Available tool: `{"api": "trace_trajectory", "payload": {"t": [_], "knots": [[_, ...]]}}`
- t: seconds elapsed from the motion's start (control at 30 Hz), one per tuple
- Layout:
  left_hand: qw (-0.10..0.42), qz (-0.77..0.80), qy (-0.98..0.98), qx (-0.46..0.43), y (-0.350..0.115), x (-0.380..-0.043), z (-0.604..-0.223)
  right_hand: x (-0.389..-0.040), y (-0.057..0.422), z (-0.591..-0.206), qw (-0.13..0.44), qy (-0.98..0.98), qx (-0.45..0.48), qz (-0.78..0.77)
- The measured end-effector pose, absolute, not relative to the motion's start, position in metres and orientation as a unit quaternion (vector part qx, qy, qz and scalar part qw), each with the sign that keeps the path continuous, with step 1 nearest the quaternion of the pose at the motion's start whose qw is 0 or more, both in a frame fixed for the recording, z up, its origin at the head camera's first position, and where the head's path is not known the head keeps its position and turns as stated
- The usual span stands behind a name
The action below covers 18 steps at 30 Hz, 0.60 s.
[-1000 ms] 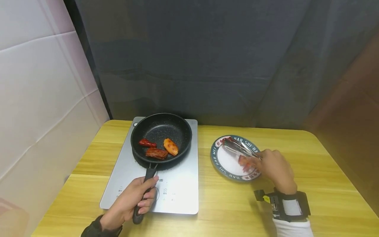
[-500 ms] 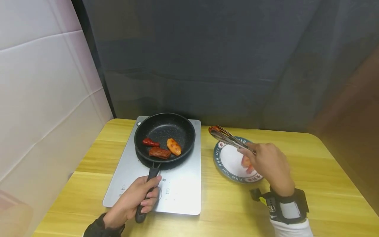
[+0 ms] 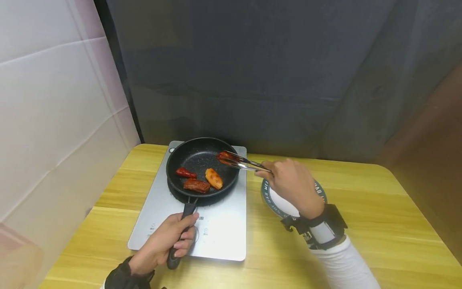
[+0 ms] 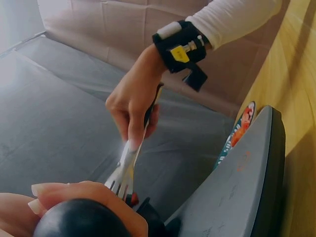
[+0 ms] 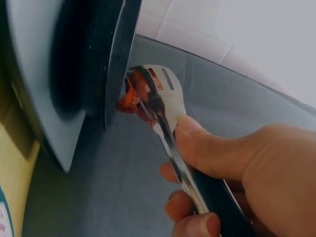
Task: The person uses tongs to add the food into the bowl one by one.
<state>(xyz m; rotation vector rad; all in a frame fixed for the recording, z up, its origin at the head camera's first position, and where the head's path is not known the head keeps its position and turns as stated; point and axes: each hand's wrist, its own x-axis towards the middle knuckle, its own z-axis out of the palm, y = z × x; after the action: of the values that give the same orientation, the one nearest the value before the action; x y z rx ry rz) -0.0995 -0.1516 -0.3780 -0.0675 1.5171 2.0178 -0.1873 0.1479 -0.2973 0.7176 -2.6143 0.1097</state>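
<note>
1. I am seeing the right hand holding metal tongs, thumb on one side and fingers curling round the other; that grip is clamped on the tool.
2. The tongs are pinching a red piece of food, which is hanging over the right part of the black pan, near the rim. I am not able to tell whether it is touching the pan.
3. The left hand is wrapping its grip round the pan handle, while the pan is sitting on a silver cooktop on the worktop.
4. For this step, I am favouring lowering the piece well inside the rim before easing the tongs apart, choosing the bare back of the pan, and relying on a firm left grip against turning.
5. The pinched piece is looking dark red and glossy, its ragged end poking out beside the slotted tong heads.
6. Nearer the handle, a red drumstick-shaped piece, a reddish-brown slab and a spotted orange oval are lying close together.
</note>
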Motion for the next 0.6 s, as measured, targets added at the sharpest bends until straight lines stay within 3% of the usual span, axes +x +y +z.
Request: {"api": "trace_trajectory", "payload": {"t": [0.6], "knots": [[0.303,0.762,0.571,-0.029,-0.151,-0.098,-0.375,-0.217,0.075,-0.312,0.202,-0.945,0.256,0.016]]}}
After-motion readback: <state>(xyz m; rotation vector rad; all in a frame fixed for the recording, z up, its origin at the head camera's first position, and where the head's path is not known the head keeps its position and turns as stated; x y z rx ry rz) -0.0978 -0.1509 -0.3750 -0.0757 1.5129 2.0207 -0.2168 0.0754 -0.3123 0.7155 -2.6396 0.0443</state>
